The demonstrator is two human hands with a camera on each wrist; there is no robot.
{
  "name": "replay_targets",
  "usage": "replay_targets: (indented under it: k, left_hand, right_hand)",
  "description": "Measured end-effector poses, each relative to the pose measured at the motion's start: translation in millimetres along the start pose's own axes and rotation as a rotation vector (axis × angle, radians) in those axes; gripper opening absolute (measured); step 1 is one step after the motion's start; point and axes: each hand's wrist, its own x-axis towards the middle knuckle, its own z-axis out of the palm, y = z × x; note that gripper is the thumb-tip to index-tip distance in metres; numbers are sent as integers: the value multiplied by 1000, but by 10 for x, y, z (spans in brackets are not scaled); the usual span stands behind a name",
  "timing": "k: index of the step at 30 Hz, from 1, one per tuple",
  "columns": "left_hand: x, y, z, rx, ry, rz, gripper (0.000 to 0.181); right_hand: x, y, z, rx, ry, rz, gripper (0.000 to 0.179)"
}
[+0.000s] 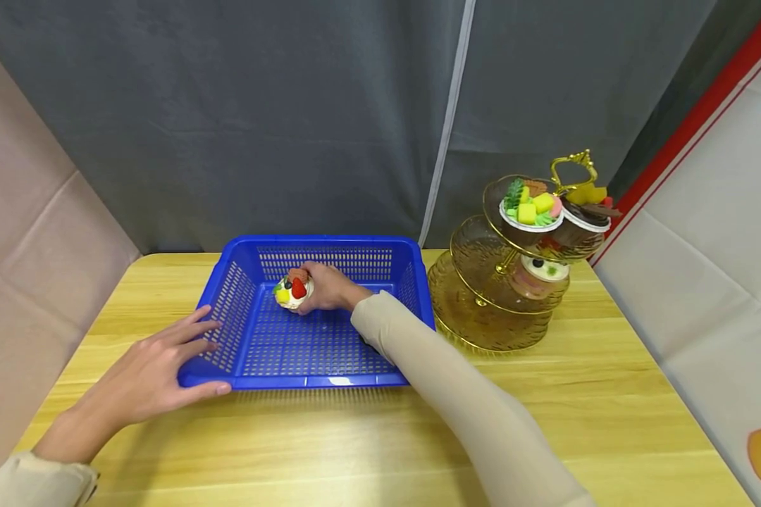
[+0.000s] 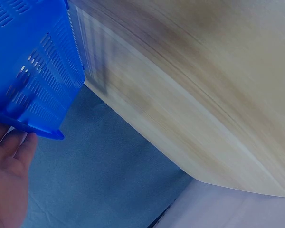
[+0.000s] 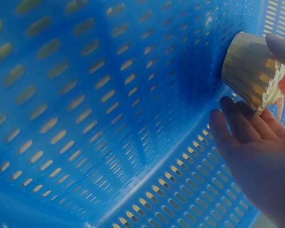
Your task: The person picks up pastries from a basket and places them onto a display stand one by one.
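Inside the blue plastic basket [image 1: 317, 382], toward its left back part, my right hand [image 1: 328, 287] holds a cupcake [image 1: 289, 294] between thumb and fingers. The cupcake is topped with white cream, a strawberry, a blueberry, a yellow piece and a brown biscuit. In the right wrist view, its pale pleated cup [image 3: 249, 66] stands at or very close to the basket floor; exact contact cannot be told. My left hand [image 1: 155, 370] rests at the basket's front left corner, fingers spread and mostly straight, touching the rim.
Right of the basket stands a three-tier amber cake stand [image 1: 440, 299] with a gold handle [image 1: 573, 169]. A fruit-topped cupcake [image 1: 531, 211] and a chocolate one [image 1: 586, 215] sit on its top tier, a cream-topped cup [image 1: 541, 276] below. Grey curtain [image 1: 260, 127] hangs behind the wooden table [image 1: 330, 451].
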Motion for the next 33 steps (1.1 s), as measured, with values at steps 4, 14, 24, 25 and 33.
replay_targets:
  k: [4,14,24,25,33]
  left_hand:
    - [10,3,1,0,-3,6,72]
    - [15,18,-25,0,-48,-30,75]
    - [15,24,-16,0,-52,-37,75]
    - [15,26,-17,0,-57,-41,75]
    - [-1,18,-13,-1,-44,-29,74]
  right_hand:
    - [-11,12,0,12,8,9,62]
    - [-59,6,-37,75,-3,-4,60]
    - [-102,-69,-208,162,10,-25,58]
    - [-110,-86,-239,173,17,-24,59]
    - [-251,-210,-481,320,34,-60,64]
